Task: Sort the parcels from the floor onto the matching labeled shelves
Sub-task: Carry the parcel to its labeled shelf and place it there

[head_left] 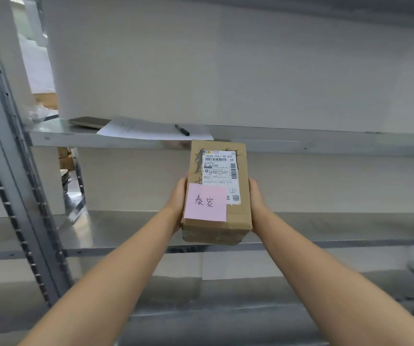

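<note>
I hold a brown cardboard parcel (238, 221) out in front of me, between two metal shelves. A white shipping label and a pink sticky note with handwritten characters (205, 202) are on its top face. My left hand (178, 198) grips its left side and my right hand (257, 198) grips its right side. The parcel hangs in the air above the middle shelf (325, 228), its far end just below the front edge of the upper shelf (325, 141).
On the upper shelf lie a white sheet of paper (146, 129), a black marker (182, 129) and a flat dark object (88, 121). A grey perforated upright (14, 171) stands at the left. A lower shelf (275, 295) runs beneath. Cardboard boxes show behind the upright.
</note>
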{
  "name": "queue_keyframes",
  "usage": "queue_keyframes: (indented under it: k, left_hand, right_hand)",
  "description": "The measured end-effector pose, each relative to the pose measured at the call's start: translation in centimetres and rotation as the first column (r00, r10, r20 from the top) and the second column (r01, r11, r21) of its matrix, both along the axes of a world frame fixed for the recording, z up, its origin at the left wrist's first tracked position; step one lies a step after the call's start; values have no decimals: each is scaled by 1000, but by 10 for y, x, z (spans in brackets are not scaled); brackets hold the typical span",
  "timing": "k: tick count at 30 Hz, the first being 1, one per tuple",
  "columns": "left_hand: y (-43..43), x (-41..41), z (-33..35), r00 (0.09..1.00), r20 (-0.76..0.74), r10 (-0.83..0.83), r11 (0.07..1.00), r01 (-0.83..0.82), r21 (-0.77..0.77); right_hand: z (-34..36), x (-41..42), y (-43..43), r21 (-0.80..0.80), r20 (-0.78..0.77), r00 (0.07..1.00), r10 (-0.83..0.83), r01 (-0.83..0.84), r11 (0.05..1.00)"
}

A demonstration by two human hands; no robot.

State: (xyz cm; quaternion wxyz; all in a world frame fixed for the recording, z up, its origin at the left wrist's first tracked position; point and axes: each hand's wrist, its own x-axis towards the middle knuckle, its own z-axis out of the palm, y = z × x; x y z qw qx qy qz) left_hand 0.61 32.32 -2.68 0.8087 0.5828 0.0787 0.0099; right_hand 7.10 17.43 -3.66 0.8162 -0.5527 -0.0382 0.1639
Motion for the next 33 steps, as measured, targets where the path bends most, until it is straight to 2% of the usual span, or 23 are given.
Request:
queue_keyframes:
  k: [9, 16, 22, 33]
  left_hand:
    - [-71, 53, -3, 961, -12, -275, 959, 273, -70]
    - [-157, 56, -7, 861, -27, -507, 856, 501, -126]
    - [-238, 58, -8, 811, -26, -585, 806, 577, -136]
    - [-384, 59, -18, 739, -6, -674, 732, 666, -145]
  right_hand:
    - [-7, -6, -86, 10, -30, 963, -268, 269, 963]
    - [-9, -28, -168, 8, 6, 904, -427, 427, 904]
    - [-9, -50, -246, -28, 25, 837, -546, 547, 837]
    - [-19, -65, -388, -42, 0, 751, -660, 660, 750]
